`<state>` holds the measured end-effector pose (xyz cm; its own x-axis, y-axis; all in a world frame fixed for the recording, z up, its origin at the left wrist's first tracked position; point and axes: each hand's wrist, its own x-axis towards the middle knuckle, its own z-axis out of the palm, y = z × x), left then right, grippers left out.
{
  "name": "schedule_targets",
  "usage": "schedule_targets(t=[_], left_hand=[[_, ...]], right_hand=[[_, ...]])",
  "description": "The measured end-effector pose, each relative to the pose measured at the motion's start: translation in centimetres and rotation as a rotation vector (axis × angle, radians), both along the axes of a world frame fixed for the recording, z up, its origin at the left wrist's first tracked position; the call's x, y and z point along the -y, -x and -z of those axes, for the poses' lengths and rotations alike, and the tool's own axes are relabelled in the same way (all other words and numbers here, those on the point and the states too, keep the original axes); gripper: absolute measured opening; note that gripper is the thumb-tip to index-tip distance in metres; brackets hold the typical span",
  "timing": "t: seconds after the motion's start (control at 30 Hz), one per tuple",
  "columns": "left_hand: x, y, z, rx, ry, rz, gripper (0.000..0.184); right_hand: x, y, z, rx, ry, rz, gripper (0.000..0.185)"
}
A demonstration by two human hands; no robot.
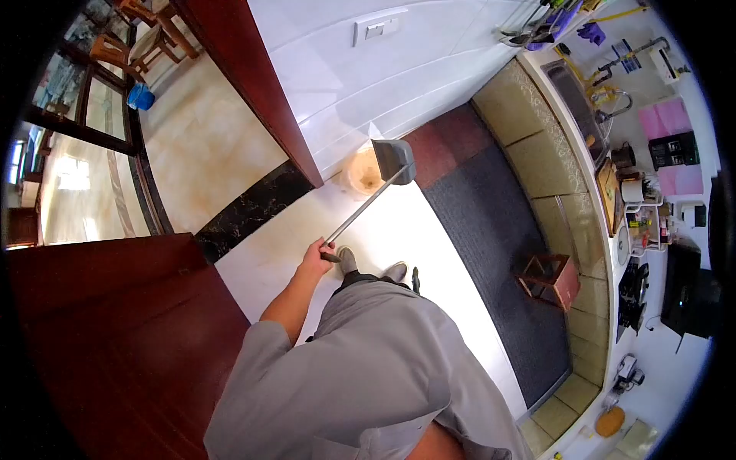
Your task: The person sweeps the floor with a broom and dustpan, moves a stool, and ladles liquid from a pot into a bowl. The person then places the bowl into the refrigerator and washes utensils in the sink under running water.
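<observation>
Lower left of frame: one dark-red door panel [115,330]. Upper left, beyond the doorway: one round blue plastic bucket [140,96] and brown wooden chairs [115,52], at least two, cropped by the frame edge. Centre: one left hand [314,259], fingers curled round the upper handle of one grey dustpan [392,159] with a long metal stick. Below the hand, two grey shoes [347,261], partly hidden by the grey shirt [368,360] filling lower centre. Upper centre: one round cream-orange bin [360,172] against the white wall [322,77]; the dustpan's head overlaps its right side in view, hiding that part of the rim; contact cannot be told. Above, one white switch plate [379,29]. Right hand out of view, grip cannot be told. Right of centre: one dark ribbed mat [491,222], with one brown box-shaped wooden stool [552,281] on its right edge. Far right: one counter [606,222] carrying one sink [571,88], one curved metal faucet [617,107] and several small items.
</observation>
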<state>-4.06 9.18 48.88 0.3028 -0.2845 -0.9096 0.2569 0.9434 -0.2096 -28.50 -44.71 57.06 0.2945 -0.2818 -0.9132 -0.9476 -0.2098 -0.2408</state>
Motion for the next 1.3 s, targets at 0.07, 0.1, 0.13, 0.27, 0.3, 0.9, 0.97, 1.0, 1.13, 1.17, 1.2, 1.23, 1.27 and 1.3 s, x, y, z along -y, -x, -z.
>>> schedule_targets(t=[0.07,0.1,0.13,0.27,0.3,0.9,0.97,1.0,1.13,1.17,1.2,1.23,1.27,1.3], left_hand=[[0.0,0.2,-0.4,-0.018,0.002,0.014,0.027],[0.1,0.3,-0.5,-0.022,-0.034,0.032,0.027],[0.1,0.6,-0.4,-0.028,-0.069,0.048,0.027],[-1.3,1.5,0.2,0.004,-0.020,0.101,0.026],[-1.7,1.7,0.6,0.011,0.000,0.107,0.026],[-5.4,1.5,2.0,0.104,-0.088,0.191,0.016],[-5.0,1.3,0.5,0.159,-0.161,0.261,0.017],[-4.5,1.4,-0.7,0.159,-0.162,0.248,0.017],[-2.1,2.6,-10.1,0.397,-0.434,0.511,0.032],[-1.8,3.0,-11.9,0.459,-0.429,0.524,0.041],[-1.1,3.2,-14.6,0.455,-0.448,0.546,0.050],[-0.9,3.9,-16.4,0.448,-0.457,0.518,0.050],[-0.6,5.0,-17.8,0.481,-0.426,0.542,0.057],[-0.1,6.2,-19.2,0.512,-0.398,0.560,0.064]], right_hand=[[-0.3,0.4,-0.1,0.001,0.000,0.009,0.034],[-0.4,0.5,-0.1,0.001,0.003,0.016,0.035],[-0.4,0.8,-0.1,-0.005,0.003,0.022,0.035],[-0.8,1.0,0.1,-0.008,0.003,0.040,0.036],[-0.9,1.0,0.4,-0.006,0.001,0.043,0.037],[-4.3,-3.4,-5.5,0.036,0.033,-0.010,0.050],[-4.1,-4.7,-5.9,-0.015,0.047,-0.089,0.051],[-3.6,-5.3,-5.8,-0.068,0.059,-0.163,0.053],[0.4,-5.7,-2.9,-0.030,-0.080,0.200,0.042],[-3.1,-9.6,-8.1,-0.063,-0.107,0.232,0.016],[-3.5,-11.8,-9.6,-0.105,-0.171,0.287,0.009],[-3.4,-13.3,-10.2,-0.148,-0.238,0.336,0.005],[-3.0,-14.7,-10.4,-0.176,-0.199,0.338,0.008],[-2.5,-16.2,-10.7,-0.212,-0.196,0.281,0.009]])
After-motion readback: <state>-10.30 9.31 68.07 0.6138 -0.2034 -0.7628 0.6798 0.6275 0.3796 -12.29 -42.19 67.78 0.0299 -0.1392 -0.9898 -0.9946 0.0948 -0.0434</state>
